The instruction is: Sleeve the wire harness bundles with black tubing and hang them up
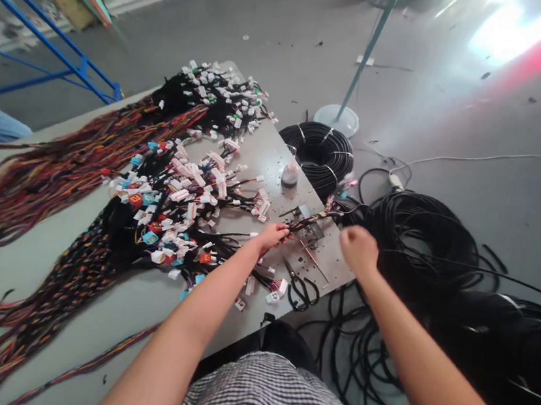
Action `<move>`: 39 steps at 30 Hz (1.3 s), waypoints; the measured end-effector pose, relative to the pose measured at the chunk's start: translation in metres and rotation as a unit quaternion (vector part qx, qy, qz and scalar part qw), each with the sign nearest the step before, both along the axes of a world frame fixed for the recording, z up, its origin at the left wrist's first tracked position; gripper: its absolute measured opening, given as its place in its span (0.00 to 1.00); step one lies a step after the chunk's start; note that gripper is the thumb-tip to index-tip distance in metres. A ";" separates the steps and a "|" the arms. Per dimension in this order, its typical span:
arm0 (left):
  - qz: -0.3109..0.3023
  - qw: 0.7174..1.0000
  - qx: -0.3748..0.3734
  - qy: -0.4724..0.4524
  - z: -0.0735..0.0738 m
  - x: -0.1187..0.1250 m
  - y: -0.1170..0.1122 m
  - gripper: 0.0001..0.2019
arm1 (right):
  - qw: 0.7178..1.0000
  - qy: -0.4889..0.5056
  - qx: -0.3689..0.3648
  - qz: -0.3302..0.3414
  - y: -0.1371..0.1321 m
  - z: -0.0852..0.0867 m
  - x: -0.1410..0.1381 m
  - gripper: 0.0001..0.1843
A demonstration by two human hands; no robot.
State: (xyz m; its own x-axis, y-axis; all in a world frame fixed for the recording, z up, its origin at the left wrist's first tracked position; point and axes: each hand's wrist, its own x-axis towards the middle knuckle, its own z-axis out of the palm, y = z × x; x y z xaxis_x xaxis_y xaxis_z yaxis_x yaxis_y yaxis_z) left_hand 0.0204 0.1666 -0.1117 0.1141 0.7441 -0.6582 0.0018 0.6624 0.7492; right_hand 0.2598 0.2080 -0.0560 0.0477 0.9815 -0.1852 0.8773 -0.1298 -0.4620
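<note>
My left hand pinches a thin black wire bundle that runs right across the table corner toward the black cable coils. My right hand is curled in a fist just off the table's right edge, above the cables; what it grips is hidden. Black scissors lie on the table close below both hands, beside a small metal fixture.
Large wire harnesses with white, red and blue connectors cover the grey table. Black cable coils and a big loose heap lie on the floor to the right. A small bottle stands near the table edge. A fan stand behind.
</note>
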 end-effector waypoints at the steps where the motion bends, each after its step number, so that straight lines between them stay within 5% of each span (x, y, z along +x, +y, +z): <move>1: 0.006 1.000 -0.002 0.006 0.000 0.002 -0.002 0.11 | 0.995 -0.048 -0.073 0.057 -0.027 -0.011 -0.001 0.11; 5: 0.041 0.999 -0.001 0.021 0.001 0.007 -0.005 0.10 | 0.955 -0.175 -0.144 0.191 -0.090 -0.048 -0.012 0.13; 10: 0.074 0.997 -0.013 -0.003 0.000 0.008 -0.007 0.14 | 0.954 -0.194 -0.115 0.196 -0.094 -0.065 -0.011 0.11; 14: 0.080 0.996 -0.019 -0.027 0.002 0.007 -0.007 0.13 | 0.969 -0.125 -0.131 0.169 -0.094 -0.064 0.007 0.14; 18: 0.106 0.994 -0.020 -0.032 0.002 0.005 -0.006 0.13 | 0.978 0.064 -0.191 0.062 -0.104 -0.054 0.030 0.18; 22: 0.117 0.992 -0.026 -0.033 0.004 0.005 -0.004 0.13 | 0.946 0.290 -0.118 -0.082 -0.118 -0.043 0.026 0.25; 25: 0.129 0.990 -0.031 -0.042 0.007 0.006 -0.004 0.11 | 0.922 0.346 -0.107 -0.136 -0.126 -0.039 0.004 0.26; 34: 0.136 0.990 -0.029 -0.040 0.008 0.008 -0.004 0.12 | 0.917 0.359 -0.084 -0.153 -0.146 -0.028 -0.023 0.24; 39: 0.123 0.992 -0.013 -0.038 0.005 0.006 -0.005 0.15 | 0.920 0.370 -0.077 -0.100 -0.120 -0.037 -0.046 0.26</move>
State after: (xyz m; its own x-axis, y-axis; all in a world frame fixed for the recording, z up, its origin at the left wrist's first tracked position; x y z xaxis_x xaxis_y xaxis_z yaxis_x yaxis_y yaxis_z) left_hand 0.0266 0.1616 -0.1072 -0.0197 0.7384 -0.6741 -0.2179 0.6548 0.7237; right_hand 0.2140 0.0885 -0.0926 0.0297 0.9259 -0.3767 0.2805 -0.3694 -0.8859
